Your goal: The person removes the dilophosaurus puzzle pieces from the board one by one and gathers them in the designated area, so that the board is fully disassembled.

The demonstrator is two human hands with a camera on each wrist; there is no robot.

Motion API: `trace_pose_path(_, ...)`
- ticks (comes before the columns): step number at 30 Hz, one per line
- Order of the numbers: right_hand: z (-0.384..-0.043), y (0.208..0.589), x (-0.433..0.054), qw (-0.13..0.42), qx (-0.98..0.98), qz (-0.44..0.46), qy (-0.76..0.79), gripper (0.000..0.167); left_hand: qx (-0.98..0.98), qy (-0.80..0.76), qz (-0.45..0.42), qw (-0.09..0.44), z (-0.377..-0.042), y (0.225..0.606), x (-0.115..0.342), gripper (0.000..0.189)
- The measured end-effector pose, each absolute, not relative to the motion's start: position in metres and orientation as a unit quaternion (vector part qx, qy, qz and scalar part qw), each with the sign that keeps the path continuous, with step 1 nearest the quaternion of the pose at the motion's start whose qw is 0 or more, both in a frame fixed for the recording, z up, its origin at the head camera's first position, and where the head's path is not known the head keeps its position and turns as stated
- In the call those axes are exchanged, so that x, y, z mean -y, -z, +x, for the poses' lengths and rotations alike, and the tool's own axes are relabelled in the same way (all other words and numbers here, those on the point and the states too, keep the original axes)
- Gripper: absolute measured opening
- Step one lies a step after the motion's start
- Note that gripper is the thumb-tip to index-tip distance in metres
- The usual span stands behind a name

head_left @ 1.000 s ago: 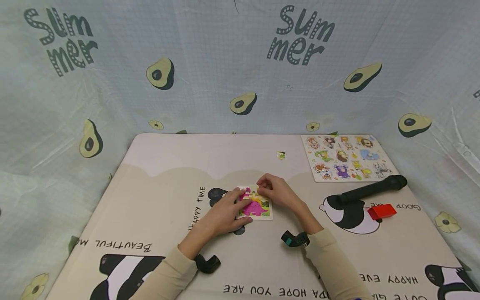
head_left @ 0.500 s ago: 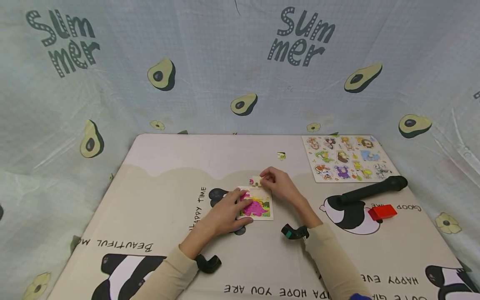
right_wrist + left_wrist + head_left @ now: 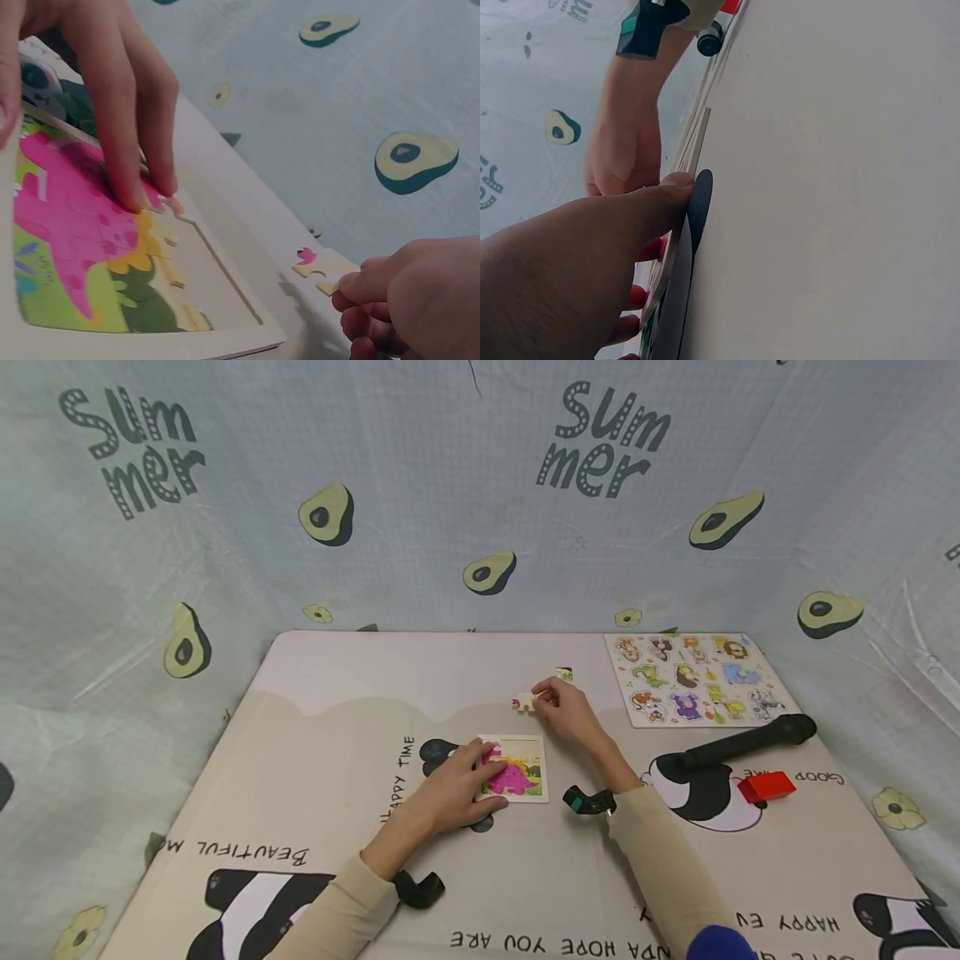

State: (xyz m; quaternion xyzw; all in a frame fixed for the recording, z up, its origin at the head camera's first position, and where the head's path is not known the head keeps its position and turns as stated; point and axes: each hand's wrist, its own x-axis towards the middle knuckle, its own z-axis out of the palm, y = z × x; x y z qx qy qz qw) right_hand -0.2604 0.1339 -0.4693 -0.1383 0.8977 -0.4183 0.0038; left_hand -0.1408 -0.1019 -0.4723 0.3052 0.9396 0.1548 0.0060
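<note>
while the left hand (image 3: 447,792) presses straight, spread fingers onto the pink dinosaur puzzle (image 3: 94,199) in its wooden tray (image 3: 214,281), the right hand (image 3: 567,717) pinches a small pale piece (image 3: 316,268) between thumb and fingertips, out over the table (image 3: 517,877) past the tray's far edge. bare wood shows beside the fitted pieces. from where i stand, i can't quite tell whether the left thumb hooks under the rim. another loose piece (image 3: 565,673) lies just beyond the right hand; off to the right sit an animal-picture board (image 3: 703,681), a black microphone (image 3: 738,746) and a red block (image 3: 767,787).
</note>
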Motion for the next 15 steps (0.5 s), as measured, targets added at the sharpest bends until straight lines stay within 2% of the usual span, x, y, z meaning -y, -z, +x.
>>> trace_pose_path(15, -0.290, 0.468, -0.136, -0.006, -0.906, -0.096, 0.413, 0.022, -0.942, -0.146, 0.303, 0.013, -0.142, 0.475, 0.101, 0.061)
